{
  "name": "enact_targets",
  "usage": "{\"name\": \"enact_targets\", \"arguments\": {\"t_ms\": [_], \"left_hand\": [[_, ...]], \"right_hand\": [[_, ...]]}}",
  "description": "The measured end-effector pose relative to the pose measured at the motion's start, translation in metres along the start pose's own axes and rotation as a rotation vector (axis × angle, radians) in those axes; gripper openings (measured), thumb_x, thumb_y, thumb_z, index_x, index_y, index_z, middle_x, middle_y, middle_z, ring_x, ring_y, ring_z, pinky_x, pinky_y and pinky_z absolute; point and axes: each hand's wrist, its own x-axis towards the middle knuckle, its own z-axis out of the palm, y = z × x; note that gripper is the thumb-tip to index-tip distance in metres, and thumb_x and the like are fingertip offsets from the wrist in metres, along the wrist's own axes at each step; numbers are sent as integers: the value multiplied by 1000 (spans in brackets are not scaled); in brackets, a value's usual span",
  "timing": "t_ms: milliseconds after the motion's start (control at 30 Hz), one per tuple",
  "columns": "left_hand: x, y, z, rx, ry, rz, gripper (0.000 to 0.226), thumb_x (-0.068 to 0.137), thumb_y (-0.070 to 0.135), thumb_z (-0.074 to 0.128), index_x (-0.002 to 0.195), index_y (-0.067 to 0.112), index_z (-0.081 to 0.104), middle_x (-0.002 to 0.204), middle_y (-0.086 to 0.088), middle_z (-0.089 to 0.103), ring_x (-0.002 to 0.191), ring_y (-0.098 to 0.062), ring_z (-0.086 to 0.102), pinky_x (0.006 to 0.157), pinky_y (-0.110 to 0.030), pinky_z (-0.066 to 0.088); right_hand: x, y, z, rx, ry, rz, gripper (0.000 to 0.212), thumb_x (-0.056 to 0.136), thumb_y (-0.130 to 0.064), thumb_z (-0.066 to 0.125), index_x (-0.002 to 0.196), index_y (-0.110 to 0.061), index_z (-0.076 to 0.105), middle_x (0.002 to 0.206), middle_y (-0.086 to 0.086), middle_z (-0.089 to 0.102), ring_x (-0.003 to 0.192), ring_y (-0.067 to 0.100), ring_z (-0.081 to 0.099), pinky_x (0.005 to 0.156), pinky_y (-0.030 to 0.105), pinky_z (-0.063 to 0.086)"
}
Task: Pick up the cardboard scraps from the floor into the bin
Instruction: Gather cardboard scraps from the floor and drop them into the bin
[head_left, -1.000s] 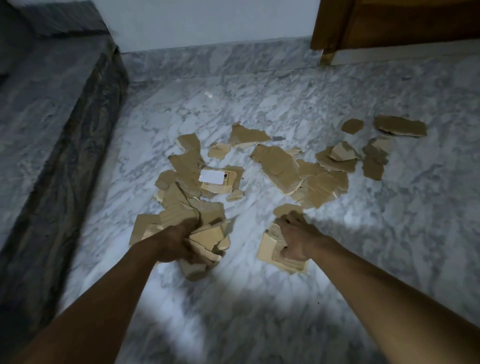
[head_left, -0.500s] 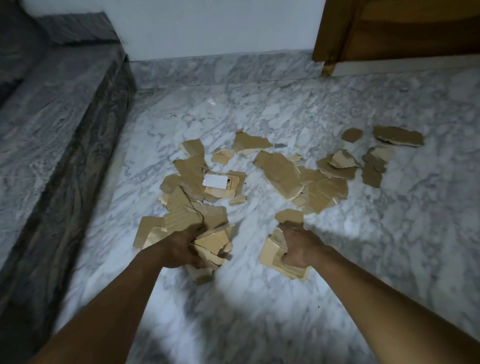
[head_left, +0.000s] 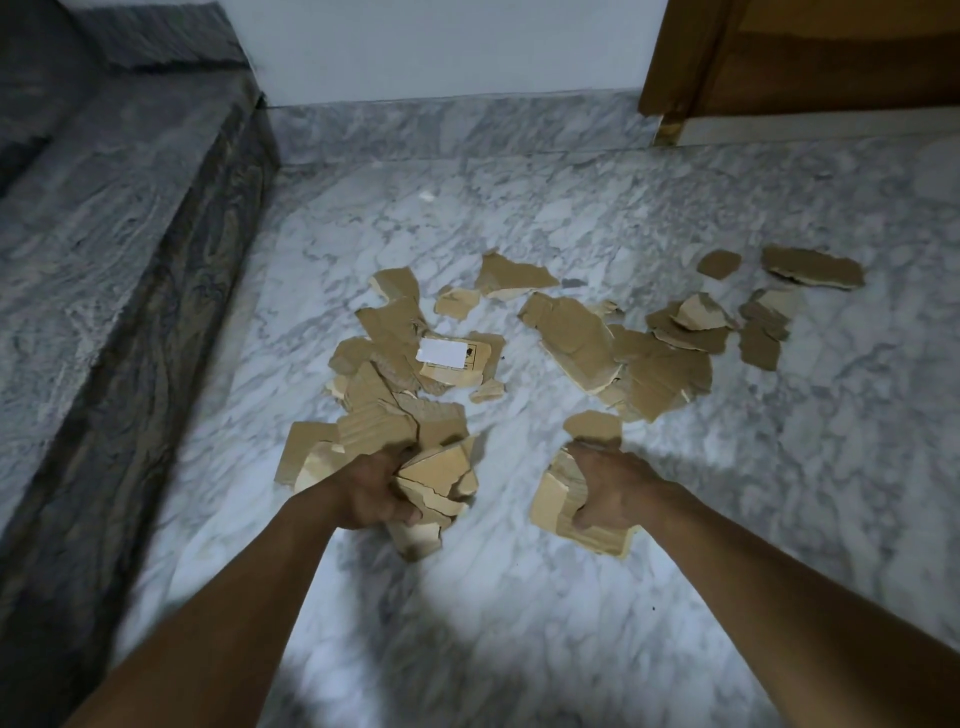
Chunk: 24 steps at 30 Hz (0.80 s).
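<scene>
Left hand (head_left: 371, 491) clenched on a wad of torn tan cardboard scraps (head_left: 434, 491); right hand (head_left: 610, 491) clamped on a flatter stack (head_left: 563, 506), both low over the white-veined marble floor (head_left: 519, 623). More scraps (head_left: 582, 343) strewn beyond, toward the brown wooden door frame (head_left: 691, 57). No bin in view. Best squeezed firmly, lifted level, keeping loose lower pieces from slipping.

A home interior: polished marble floor (head_left: 519, 208), a grey stone step (head_left: 104, 197), white wall (head_left: 441, 47), wooden door frame (head_left: 670, 57).
</scene>
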Motion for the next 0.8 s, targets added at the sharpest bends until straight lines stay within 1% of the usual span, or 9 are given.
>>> {"name": "enact_targets", "arguments": {"t_ms": [200, 300, 400, 500, 567, 600, 667, 733, 800], "left_hand": [[2, -1, -1, 3, -22, -7, 107, 54, 36, 83, 148, 26, 33, 129, 4, 61, 119, -17, 56, 93, -23, 44], [1, 4, -1, -13, -29, -14, 104, 63, 26, 86, 150, 26, 28, 129, 5, 60, 119, -15, 54, 92, -21, 40], [-1, 8, -9, -83, -37, -19, 97, 71, 14, 83, 149, 27, 28, 124, 8, 58, 115, -13, 52, 91, -20, 39], [6, 4, -34, -82, 48, -60, 80, 70, 14, 85, 139, 22, 45, 111, 7, 65, 107, -16, 58, 87, -23, 41], [12, -2, -49, -76, 132, -105, 62, 61, 24, 89, 117, 20, 63, 103, 5, 70, 106, -21, 63, 90, -31, 49], [14, -5, -55, -47, 161, -113, 64, 53, 36, 90, 112, 23, 66, 107, 3, 69, 108, -23, 63, 94, -36, 51], [21, -9, -59, 113, 156, -147, 86, 49, 55, 85, 127, 31, 59, 138, -3, 53, 127, -26, 51, 107, -40, 43], [29, -7, -55, 294, 137, -182, 97, 66, 55, 79, 148, 26, 36, 158, -5, 24, 144, -26, 27, 117, -37, 27], [37, -8, -49, 411, 186, -143, 91, 73, 55, 73, 149, 25, 32, 158, -4, 25, 147, -21, 20, 118, -36, 24]], "right_hand": [[1, 5, 2, 64, 4, -16, 93, 68, -40, 86, 144, -23, 34, 151, -1, 42, 136, 27, 44, 101, 32, 42], [1, 7, 3, 107, -40, 6, 96, 68, -37, 88, 146, -25, 33, 147, 1, 47, 133, 27, 46, 100, 32, 45], [7, 5, -8, 129, -69, 19, 104, 68, -32, 89, 151, -18, 28, 151, 5, 40, 136, 25, 43, 106, 33, 43], [21, 9, -37, 97, 19, 28, 92, 68, -34, 88, 142, -15, 36, 139, 7, 48, 130, 28, 48, 101, 37, 48], [30, 14, -51, 66, 57, 40, 84, 72, -32, 85, 139, -14, 37, 135, 7, 52, 125, 29, 51, 98, 39, 50], [34, 16, -53, 34, 69, 45, 83, 72, -31, 85, 138, -14, 37, 136, 8, 53, 125, 29, 52, 98, 40, 50], [42, 18, -50, -23, 73, 57, 93, 72, -32, 87, 144, -11, 32, 142, 12, 50, 131, 30, 48, 103, 39, 46], [48, 16, -43, -49, 70, 72, 103, 73, -35, 87, 149, -6, 25, 150, 15, 40, 140, 32, 37, 111, 37, 38], [52, 15, -39, -89, 89, 84, 100, 72, -38, 86, 146, -5, 28, 150, 16, 35, 141, 32, 34, 112, 35, 34]]}}
